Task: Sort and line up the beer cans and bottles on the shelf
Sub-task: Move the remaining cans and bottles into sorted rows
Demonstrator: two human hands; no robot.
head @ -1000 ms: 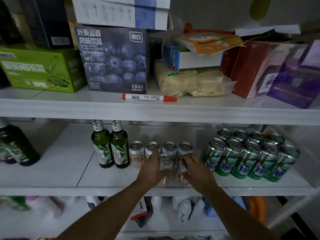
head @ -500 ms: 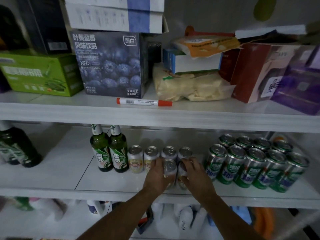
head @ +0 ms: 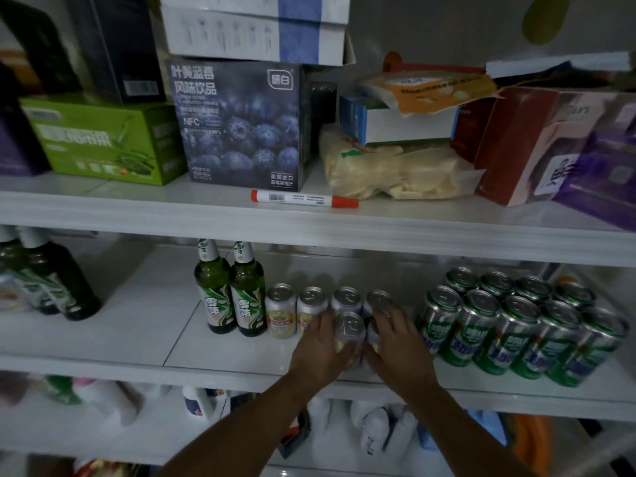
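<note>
On the middle shelf (head: 144, 342) stand two green beer bottles (head: 230, 297), then a row of pale gold-label cans (head: 281, 313). In front of that row are two more pale cans. My left hand (head: 318, 351) grips the left front can (head: 349, 330). Beside it, my right hand (head: 395, 342) is wrapped over the right front can (head: 373, 335), which is mostly hidden. To the right stands a block of several green cans (head: 509, 325) in two rows. Dark green bottles (head: 48, 280) stand at the far left.
The upper shelf holds a blueberry drink box (head: 237, 125), a green box (head: 103, 139), a food bag (head: 399, 170), red and purple boxes (head: 537, 142) and an orange-capped marker (head: 304, 199) near its front edge. White bottles (head: 375, 432) fill the shelf below.
Both hands keep hold of the two front cans. The view has tilted up a little, so the shelves sit lower in the frame.
</note>
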